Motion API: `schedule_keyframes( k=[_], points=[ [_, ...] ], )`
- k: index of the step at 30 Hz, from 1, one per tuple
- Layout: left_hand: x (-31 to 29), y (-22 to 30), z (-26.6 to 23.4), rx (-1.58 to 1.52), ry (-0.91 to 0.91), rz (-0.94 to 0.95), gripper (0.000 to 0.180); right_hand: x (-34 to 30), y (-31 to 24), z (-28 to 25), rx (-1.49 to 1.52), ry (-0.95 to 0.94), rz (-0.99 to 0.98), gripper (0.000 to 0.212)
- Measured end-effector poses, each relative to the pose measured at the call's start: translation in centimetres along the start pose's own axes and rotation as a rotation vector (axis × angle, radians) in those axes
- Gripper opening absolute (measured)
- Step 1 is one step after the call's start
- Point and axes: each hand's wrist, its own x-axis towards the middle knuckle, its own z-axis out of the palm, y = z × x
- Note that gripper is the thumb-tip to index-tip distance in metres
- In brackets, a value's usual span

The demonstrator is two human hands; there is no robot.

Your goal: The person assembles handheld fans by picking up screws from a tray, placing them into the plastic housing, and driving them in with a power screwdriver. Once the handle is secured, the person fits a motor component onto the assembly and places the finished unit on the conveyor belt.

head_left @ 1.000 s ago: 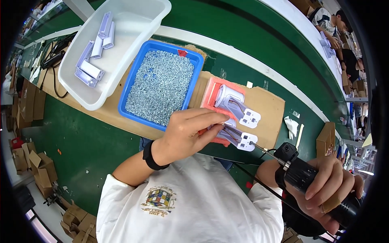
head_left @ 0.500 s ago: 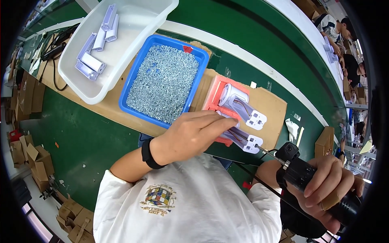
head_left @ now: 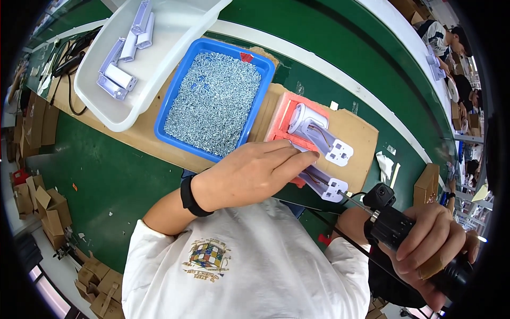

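Right hand (head_left: 433, 250) at 4 o'clock, nearest the wearer, fingers wrapped tight round a black electric screwdriver (head_left: 404, 234); its thin bit points up-left to the end plate of the lower white part (head_left: 324, 183) and looks to touch it. Black cable runs from the tool across the white shirt.

Left hand (head_left: 249, 173) at centre, black wristband (head_left: 191, 195) on the wrist, palm down, fingers stretched flat and close together, holding nothing; fingertips (head_left: 308, 156) press on the lower white part where it sits in the red jig (head_left: 281, 114).

Second white part (head_left: 316, 133), a cylinder with a flat plate, lies in the same jig just above, toward 1 o'clock of the left hand. Jig sits on a brown cardboard sheet (head_left: 361, 138) on the green bench (head_left: 106, 175).

Just beside the jig at 11 o'clock: blue tray (head_left: 175, 93) full of small silver screws (head_left: 212, 101). Touching it further out at 10 o'clock: white tub (head_left: 101, 101) with several white and lilac parts (head_left: 119, 74).

Small crumpled white scrap (head_left: 383, 165) at 3 o'clock on the bench. Cardboard boxes (head_left: 42, 202) on the floor at 8 o'clock. Another person (head_left: 443, 37) at 1 o'clock, far across the belt.
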Motion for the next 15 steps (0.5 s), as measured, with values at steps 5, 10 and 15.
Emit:
schedule_keyframes(
  k=[5, 10, 15],
  points=[
    [0.2, 0.5, -0.6, 0.017, -0.05, -0.003, 0.043, 0.5, -0.8, -0.4, 0.004, -0.114, 0.135, 0.072],
    [0.4, 0.3, -0.4, 0.036, -0.074, 0.052, 0.042, 0.5, -1.4, -0.5, 0.009, -0.225, 0.269, 0.077],
    [0.2, 0.2, -0.1, 0.034, -0.035, 0.067, 0.043, 0.2, -1.8, -0.3, -0.014, -0.267, 0.336, 0.08]
  ],
)
